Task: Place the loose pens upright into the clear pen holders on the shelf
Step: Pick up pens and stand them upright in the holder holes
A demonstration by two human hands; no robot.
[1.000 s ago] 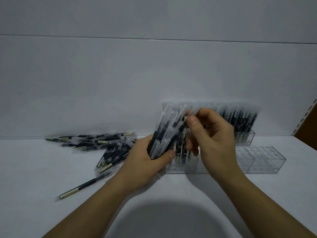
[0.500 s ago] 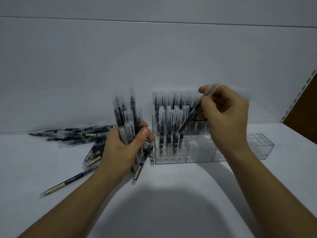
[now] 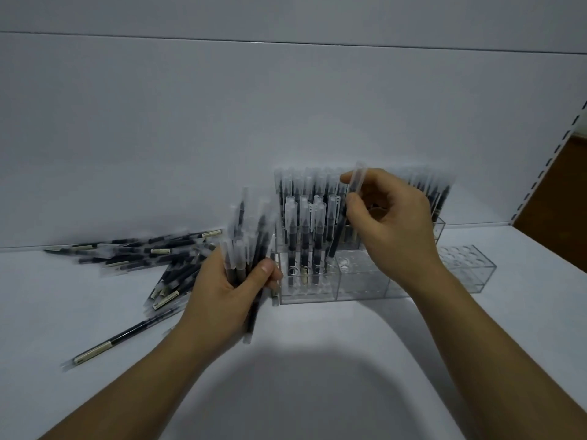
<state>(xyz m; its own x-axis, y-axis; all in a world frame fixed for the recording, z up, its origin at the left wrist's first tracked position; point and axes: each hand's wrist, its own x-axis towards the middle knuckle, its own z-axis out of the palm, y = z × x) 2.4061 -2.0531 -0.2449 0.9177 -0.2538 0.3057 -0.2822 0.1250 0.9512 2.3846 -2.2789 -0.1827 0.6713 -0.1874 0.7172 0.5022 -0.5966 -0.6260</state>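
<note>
left hand [image 3: 228, 290]: bundle [image 3: 251, 249] is being gripped in curled fingers.
right hand [image 3: 390, 223]: pen [image 3: 337, 238] is being pinched, tilted, tip at holder [image 3: 362, 287] just below fingers.
pile [image 3: 143, 252]: lying left of left fingers.

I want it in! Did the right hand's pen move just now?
Yes. The black clear-capped pen tipped more upright, its tip lower toward the clear plastic pen holder.

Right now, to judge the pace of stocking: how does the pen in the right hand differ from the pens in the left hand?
The right hand pinches one pen, tilted, its lower end at the front holder's holes. The left hand grips a bundle of pens, held beside that holder, not over it. Both are dark-barrelled with clear caps.
</note>
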